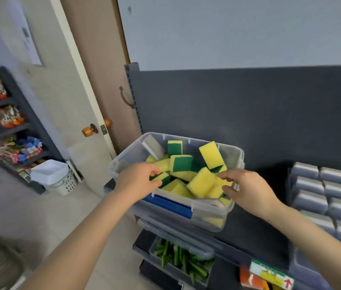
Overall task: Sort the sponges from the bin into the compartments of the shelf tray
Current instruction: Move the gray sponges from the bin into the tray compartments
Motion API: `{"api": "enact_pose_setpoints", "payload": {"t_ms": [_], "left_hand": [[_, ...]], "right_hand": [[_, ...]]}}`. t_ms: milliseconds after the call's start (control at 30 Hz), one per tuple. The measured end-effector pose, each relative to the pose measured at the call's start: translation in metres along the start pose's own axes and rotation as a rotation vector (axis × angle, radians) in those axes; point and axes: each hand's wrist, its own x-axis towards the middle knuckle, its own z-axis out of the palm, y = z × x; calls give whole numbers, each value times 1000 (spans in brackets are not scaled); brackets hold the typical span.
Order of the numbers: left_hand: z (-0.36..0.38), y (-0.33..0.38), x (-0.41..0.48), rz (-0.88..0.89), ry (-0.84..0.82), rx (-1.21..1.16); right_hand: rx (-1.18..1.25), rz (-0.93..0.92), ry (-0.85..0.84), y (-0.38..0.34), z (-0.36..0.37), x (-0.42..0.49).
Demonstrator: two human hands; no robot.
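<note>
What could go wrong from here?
1. The sponges are heaped loosely, some poking above the rim of the bin. When the left hand pulls out the sponge it pinches, neighbours may spill.
2. The bin stands at the left end of the shelf, beside open floor. A sideways tug might slide it off.

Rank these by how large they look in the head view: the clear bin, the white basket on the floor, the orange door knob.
1. clear bin
2. white basket, farther from the camera, so its real size is unsure
3. orange door knob
</note>
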Motion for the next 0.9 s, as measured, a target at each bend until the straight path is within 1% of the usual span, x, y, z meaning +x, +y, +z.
{"api": "enact_pose_setpoints", "payload": {"t_ms": [200,467,533,667,733,833,900], "left_hand": [[-8,-59,27,-28,-11,18],[-13,-118,80,-84,-22,8],[-12,-129,97,-67,-49,26],[7,-129,130,101,-207,180],[16,-127,140,153,-341,301],[26,-123,149,212,-578,565],[30,-121,153,222,-683,610]], "right_hand": [[-23,-5,-102,-29,34,38],[-23,-97,-106,-50,69,127],[-5,-102,-108,-51,77,149],[19,-128,-132,-52,97,187],[24,-137,-156,-53,104,201],[27,-145,-181,-54,110,215],[35,-147,-169,-51,110,222]]}}
